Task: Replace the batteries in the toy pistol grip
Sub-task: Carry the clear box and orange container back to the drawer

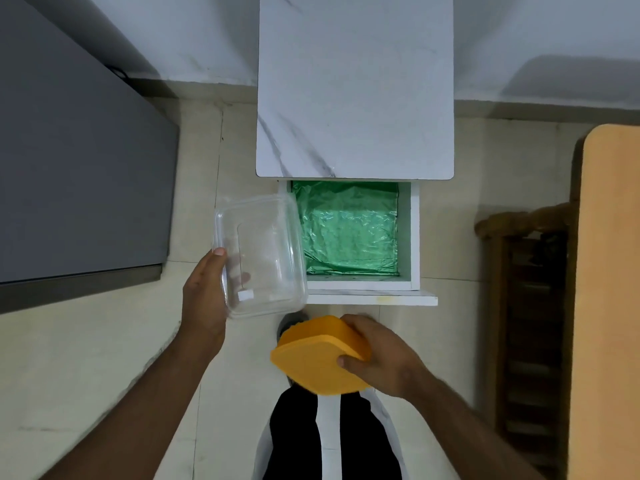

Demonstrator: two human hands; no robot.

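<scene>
Clear box and lid held apart over open drawer.
Left grip [204,299] clasps clear plastic container [259,254]; right grip [377,355] pinches orange lid [318,355]. Green-lined drawer [349,230] beyond both. Toy pistol grip unseen.

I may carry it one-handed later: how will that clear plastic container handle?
The clear container looks thin-walled and nearly empty, so probably light; the left hand holds it by one edge alone. Its glossy walls may be slippery and could flex under a hard squeeze. With the orange lid off in the right hand, contents could spill if tilted.
</scene>
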